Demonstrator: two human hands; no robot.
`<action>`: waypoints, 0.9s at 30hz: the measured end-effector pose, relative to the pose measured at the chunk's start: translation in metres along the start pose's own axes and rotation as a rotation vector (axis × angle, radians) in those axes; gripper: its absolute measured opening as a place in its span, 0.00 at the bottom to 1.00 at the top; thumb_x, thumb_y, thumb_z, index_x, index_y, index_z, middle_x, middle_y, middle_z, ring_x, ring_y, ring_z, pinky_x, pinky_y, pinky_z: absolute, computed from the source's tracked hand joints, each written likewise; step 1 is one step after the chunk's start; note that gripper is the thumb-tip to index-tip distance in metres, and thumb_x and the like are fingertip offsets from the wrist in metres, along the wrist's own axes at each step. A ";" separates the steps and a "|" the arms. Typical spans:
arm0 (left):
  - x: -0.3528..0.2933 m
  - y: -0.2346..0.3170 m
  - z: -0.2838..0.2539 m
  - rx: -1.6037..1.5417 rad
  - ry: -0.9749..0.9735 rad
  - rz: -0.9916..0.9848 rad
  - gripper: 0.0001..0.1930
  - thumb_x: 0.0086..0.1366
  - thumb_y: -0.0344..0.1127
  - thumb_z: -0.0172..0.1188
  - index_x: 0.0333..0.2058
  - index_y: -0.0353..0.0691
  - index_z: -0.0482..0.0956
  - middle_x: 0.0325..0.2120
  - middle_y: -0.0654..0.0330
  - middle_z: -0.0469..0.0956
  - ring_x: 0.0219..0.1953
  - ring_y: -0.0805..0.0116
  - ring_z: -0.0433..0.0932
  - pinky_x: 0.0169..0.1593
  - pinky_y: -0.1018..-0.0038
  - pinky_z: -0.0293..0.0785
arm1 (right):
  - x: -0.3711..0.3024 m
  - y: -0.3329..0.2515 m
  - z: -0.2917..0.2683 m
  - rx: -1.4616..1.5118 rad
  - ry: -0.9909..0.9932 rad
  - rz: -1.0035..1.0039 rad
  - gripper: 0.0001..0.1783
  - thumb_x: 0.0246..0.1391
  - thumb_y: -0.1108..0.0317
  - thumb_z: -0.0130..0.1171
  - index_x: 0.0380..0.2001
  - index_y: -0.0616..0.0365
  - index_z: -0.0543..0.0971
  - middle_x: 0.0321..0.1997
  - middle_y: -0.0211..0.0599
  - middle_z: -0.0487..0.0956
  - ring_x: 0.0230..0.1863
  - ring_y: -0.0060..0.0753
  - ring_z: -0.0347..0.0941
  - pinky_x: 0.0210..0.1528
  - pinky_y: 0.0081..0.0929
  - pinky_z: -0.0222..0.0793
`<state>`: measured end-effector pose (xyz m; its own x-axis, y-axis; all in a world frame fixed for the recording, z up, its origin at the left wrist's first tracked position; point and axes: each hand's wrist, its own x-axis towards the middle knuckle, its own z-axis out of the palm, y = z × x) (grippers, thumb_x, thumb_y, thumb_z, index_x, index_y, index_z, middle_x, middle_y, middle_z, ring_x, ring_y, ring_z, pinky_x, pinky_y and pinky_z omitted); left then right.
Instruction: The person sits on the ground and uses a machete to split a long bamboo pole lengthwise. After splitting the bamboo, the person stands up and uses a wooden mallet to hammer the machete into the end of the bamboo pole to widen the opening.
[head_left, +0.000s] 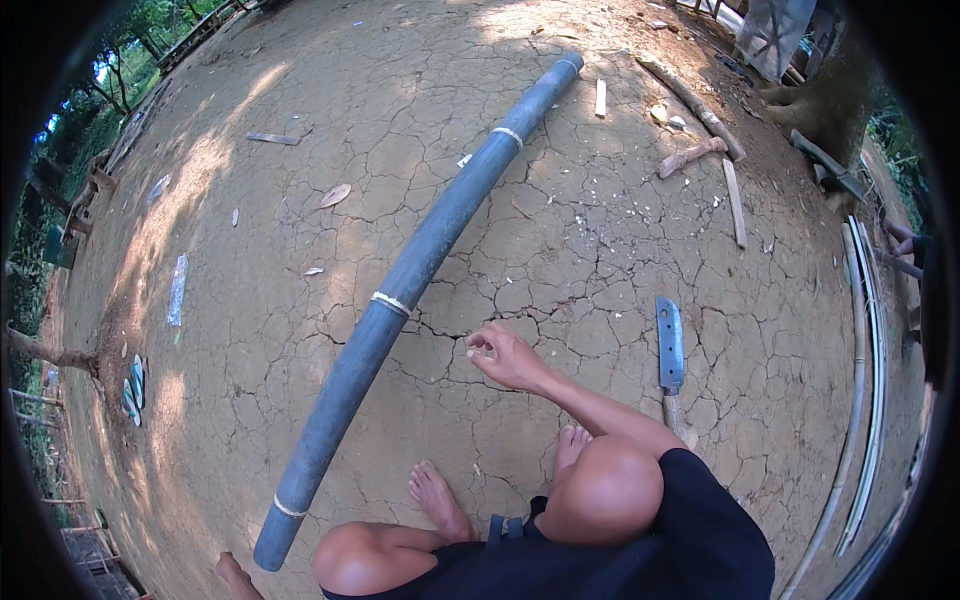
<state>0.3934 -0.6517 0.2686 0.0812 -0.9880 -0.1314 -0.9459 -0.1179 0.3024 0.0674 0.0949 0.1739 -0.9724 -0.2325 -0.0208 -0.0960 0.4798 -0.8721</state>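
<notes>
Forearm and wrist of the right arm reached from 4 o'clock toward 10 o'clock past the bent right knee (612,490), ending in the right hand (503,357) near the centre of the view. Its fingers curled inward and the thumb bent toward them, a loose, narrow grip around bare air. Just off the fingertips, toward 10 o'clock, lay the dark grey bamboo pole (405,280), running on the cracked earth (590,240) from 1 o'clock down to 7 o'clock, pale rings at its nodes.

The left hand (232,570) showed only partly, low between 7 and 8 o'clock, near the pole's closer end; whether its grip was wide or narrow I could not tell. At 3 o'clock from the right hand lay a broad-bladed machete (671,350), blade toward 12, handle toward 5. Flip-flops (133,390) lay between 8 and 9 o'clock.
</notes>
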 end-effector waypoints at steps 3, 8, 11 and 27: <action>0.009 0.059 0.031 0.005 0.012 0.516 0.30 0.68 0.47 0.61 0.61 0.32 0.70 0.56 0.43 0.75 0.58 0.52 0.75 0.59 0.58 0.68 | -0.025 0.022 0.006 0.065 -0.137 0.156 0.17 0.57 0.59 0.59 0.40 0.62 0.82 0.39 0.46 0.81 0.44 0.42 0.79 0.49 0.37 0.74; -0.211 0.220 0.171 0.047 -0.705 1.103 0.35 0.63 0.52 0.66 0.62 0.35 0.71 0.61 0.43 0.71 0.65 0.52 0.68 0.67 0.60 0.62 | -0.045 0.031 -0.020 -0.005 -0.092 0.292 0.18 0.58 0.58 0.59 0.41 0.63 0.82 0.38 0.47 0.84 0.40 0.42 0.81 0.45 0.36 0.75; -0.330 0.249 0.244 0.181 -0.865 1.377 0.46 0.52 0.53 0.74 0.65 0.34 0.65 0.58 0.40 0.72 0.64 0.46 0.69 0.66 0.59 0.64 | -0.050 0.029 -0.025 0.019 -0.054 0.308 0.19 0.58 0.57 0.58 0.42 0.64 0.82 0.38 0.47 0.84 0.41 0.41 0.81 0.46 0.36 0.75; -0.222 0.029 0.161 0.401 -0.588 1.255 0.44 0.38 0.37 0.78 0.55 0.36 0.66 0.46 0.42 0.73 0.51 0.40 0.73 0.54 0.53 0.70 | -0.051 0.033 -0.045 0.153 0.170 0.400 0.19 0.61 0.58 0.58 0.44 0.64 0.82 0.35 0.43 0.84 0.38 0.34 0.81 0.44 0.31 0.74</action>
<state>0.2978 -0.4195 0.1546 -0.8999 -0.2215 -0.3756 -0.3255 0.9144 0.2408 0.1044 0.1605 0.1686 -0.9490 0.0939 -0.3008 0.3138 0.3705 -0.8742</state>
